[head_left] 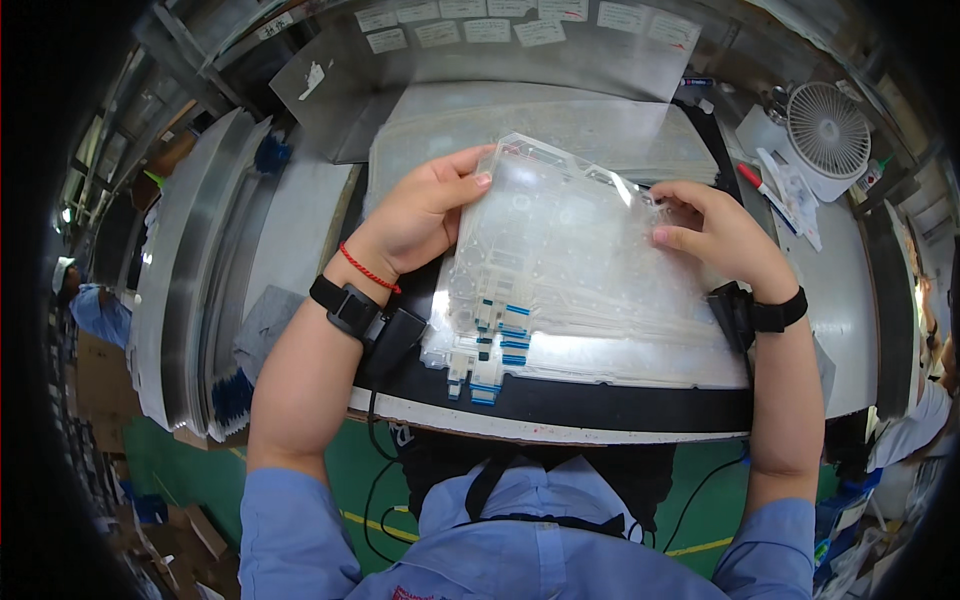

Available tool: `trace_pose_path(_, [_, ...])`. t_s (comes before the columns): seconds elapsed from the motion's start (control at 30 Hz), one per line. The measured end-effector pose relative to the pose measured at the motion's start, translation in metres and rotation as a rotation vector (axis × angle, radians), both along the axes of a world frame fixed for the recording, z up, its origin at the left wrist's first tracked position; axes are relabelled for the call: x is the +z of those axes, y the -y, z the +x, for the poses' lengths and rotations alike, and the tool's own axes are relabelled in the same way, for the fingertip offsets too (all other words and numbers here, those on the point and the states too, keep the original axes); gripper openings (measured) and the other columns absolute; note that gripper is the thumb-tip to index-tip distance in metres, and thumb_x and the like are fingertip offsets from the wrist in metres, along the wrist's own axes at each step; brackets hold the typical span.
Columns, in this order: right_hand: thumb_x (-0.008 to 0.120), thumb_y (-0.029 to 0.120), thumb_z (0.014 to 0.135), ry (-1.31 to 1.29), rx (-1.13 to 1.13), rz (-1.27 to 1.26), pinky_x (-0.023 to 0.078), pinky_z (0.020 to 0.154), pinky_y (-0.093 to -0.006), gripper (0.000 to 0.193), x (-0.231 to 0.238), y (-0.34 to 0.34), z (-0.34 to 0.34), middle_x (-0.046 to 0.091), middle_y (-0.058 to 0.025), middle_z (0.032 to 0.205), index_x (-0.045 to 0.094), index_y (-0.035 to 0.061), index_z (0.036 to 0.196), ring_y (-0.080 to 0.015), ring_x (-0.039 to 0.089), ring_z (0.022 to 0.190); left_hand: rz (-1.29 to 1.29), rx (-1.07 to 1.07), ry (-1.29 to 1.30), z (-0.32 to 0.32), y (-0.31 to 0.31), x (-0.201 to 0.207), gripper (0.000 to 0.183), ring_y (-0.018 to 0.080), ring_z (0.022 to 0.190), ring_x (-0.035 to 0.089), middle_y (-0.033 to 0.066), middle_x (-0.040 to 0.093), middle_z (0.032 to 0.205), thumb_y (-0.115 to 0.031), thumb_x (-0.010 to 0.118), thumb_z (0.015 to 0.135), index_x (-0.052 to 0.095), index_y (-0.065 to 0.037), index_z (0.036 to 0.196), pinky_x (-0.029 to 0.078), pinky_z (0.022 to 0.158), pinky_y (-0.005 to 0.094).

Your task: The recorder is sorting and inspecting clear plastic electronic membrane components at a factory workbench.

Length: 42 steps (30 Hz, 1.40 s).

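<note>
My left hand (pixel 424 208) grips the far left corner of a stack of clear plastic film sheets (pixel 575 235), thumb on top. At the far right edge, my right hand (pixel 722 232) has its thumb and fingers closed around the same sheets. Their far edge is tilted up off the black mat (pixel 640 408), while the near part rests lower. Blue-tipped flat connector tails (pixel 487 350) stick out in a cluster at the near left. How many sheets are held cannot be told.
Behind the sheets lies a wide pile of translucent sheets (pixel 430 125) before a metal panel (pixel 490 60) with paper labels. A white fan (pixel 828 130) and a red-capped marker (pixel 750 177) sit at right. Metal racks (pixel 190 270) stand at left.
</note>
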State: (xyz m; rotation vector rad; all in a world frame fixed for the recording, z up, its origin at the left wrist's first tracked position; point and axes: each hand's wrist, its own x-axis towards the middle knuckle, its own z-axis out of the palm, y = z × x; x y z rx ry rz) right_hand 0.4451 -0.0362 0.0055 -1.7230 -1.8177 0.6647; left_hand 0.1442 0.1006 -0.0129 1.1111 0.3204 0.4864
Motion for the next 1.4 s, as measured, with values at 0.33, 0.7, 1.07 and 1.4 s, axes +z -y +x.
trace_pose_path(0.33, [0.074,0.018,0.079,-0.016,0.026,-0.003,0.046,0.084,-0.0289,0.046,0.004,0.0,-0.005,0.063,-0.0115,0.102,0.058,-0.0025,0.116,-0.0178,0.057,0.09,0.027,0.042,-0.05,-0.001,0.001,-0.001,0.036,0.0147,0.106,0.062,0.0108,0.061,0.119,-0.016,0.044,0.1,0.046,0.002,0.132,0.05,0.092,0.0292])
trace_pose_path(0.7, [0.076,0.017,0.077,0.004,-0.018,0.003,0.045,0.078,-0.0269,0.039,0.002,-0.002,-0.003,0.06,-0.0071,0.089,0.058,-0.0035,0.105,-0.0135,0.054,0.081,0.008,0.082,-0.068,0.002,0.003,-0.001,0.032,0.0142,0.104,0.062,0.0097,0.062,0.115,-0.016,0.044,0.101,0.048,0.001,0.127,0.051,0.09,0.0291])
trace_pose_path(1.07, [0.075,0.016,0.076,-0.016,-0.029,0.054,0.044,0.072,-0.0272,0.036,-0.001,-0.002,-0.001,0.058,-0.006,0.086,0.057,-0.0022,0.101,-0.013,0.051,0.076,0.046,0.049,-0.091,0.0,0.002,0.002,0.036,0.0142,0.107,0.061,0.0105,0.06,0.12,-0.016,0.041,0.101,0.045,0.001,0.133,0.05,0.093,0.0295])
trace_pose_path(1.4, [0.074,0.013,0.078,-0.03,-0.076,0.012,0.043,0.072,-0.0266,0.03,0.004,-0.002,-0.005,0.057,-0.0056,0.083,0.056,-0.0013,0.098,-0.0122,0.05,0.076,-0.056,0.117,-0.096,0.003,0.003,-0.001,0.032,0.0143,0.103,0.062,0.0095,0.062,0.116,-0.015,0.041,0.101,0.048,0.001,0.128,0.051,0.091,0.0281])
